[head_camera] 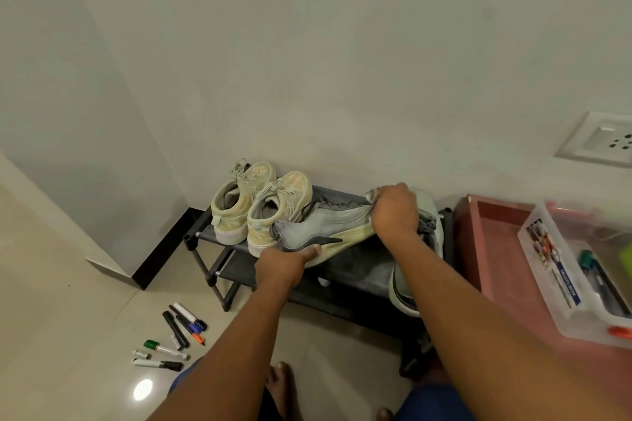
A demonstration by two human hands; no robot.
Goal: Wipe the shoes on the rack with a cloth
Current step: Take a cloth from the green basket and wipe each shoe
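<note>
- Person, seen from above: two bare forearms reach forward from the bottom edge; blue garment at the knees; bare toes (pixel 281 383) on the floor between the arms.
- Floor (pixel 68 284): pale glossy tile, with a bright light reflection at lower left.
- Shoe rack (pixel 205 243): dark, two-tier, tubular frame, set against the wall in a corner.
- Pink box (pixel 492 243): open-topped, just right of the rack.
- Clear plastic tub (pixel 547 270): rests on the pink box at the right edge; holds pens and a printed label; blurred in part.
- Yellow sneakers (pixel 260 202): a pair, upright on the left of the rack's top shelf, heels toward the camera, the two touching side by side.
- Grey shoe (pixel 407 287): on the right of the top shelf, largely hidden behind the right forearm.
- Cloth (pixel 328 225): grey with a yellowish edge, stretched taut between the two hands above the top shelf, just beside the nearer yellow sneaker.
- Right hand (pixel 393 212): fingers curled tightly, bunching the cloth's far end over the grey shoe.
- Left hand (pixel 287 260): fingers and thumb pinch the cloth's near edge, thumb on top.
- Wall socket (pixel 605 140): white, on the wall at upper right.
- Marker pens (pixel 174 338): several, loose on the floor left of the rack, assorted cap colours.
</note>
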